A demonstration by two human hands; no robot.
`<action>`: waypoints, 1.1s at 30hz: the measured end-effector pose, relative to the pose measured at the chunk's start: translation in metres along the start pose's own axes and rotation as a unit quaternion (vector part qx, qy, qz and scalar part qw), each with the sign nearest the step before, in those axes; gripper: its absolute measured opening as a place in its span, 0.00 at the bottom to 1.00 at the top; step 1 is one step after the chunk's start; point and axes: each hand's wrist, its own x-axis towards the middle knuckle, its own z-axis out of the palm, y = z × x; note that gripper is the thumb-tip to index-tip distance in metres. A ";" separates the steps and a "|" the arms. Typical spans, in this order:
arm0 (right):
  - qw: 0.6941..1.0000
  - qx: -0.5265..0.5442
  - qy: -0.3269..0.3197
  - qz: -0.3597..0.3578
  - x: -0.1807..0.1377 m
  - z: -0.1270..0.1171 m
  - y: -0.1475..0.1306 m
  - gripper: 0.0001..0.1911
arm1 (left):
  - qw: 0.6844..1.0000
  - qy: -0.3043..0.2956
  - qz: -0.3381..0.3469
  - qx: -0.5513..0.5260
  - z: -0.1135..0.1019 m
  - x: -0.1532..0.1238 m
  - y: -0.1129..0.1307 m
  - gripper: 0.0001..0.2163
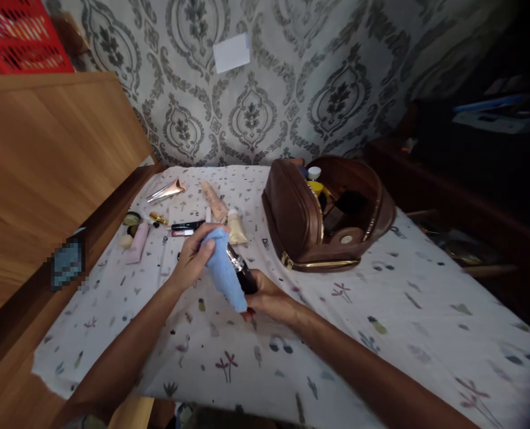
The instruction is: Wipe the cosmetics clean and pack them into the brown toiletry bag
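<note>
My left hand (195,255) grips a light blue cloth (224,268), which is folded over the upper end of a dark cylindrical bottle with a silver band (245,275). Around the lower end of that bottle my right hand (269,296) is closed. The bottle is tilted and held above the cloth-covered table, and the blue cloth hides part of it. Just beyond the hands lie a cream tube with a white cap (236,227), a peach tube (214,201) and a black tube (188,226).
A brown toiletry bag (298,208) stands unzipped on the right, with several items inside. On the left lie a pink tube (138,242), a small gold item (158,218) and a rose-gold tube (166,190). A wooden panel (54,149) borders the left side.
</note>
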 end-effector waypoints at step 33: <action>0.906 -0.325 0.242 -0.121 -0.005 -0.010 -0.001 0.17 | 0.991 -0.073 -0.090 -0.072 -0.013 0.005 -0.005 0.16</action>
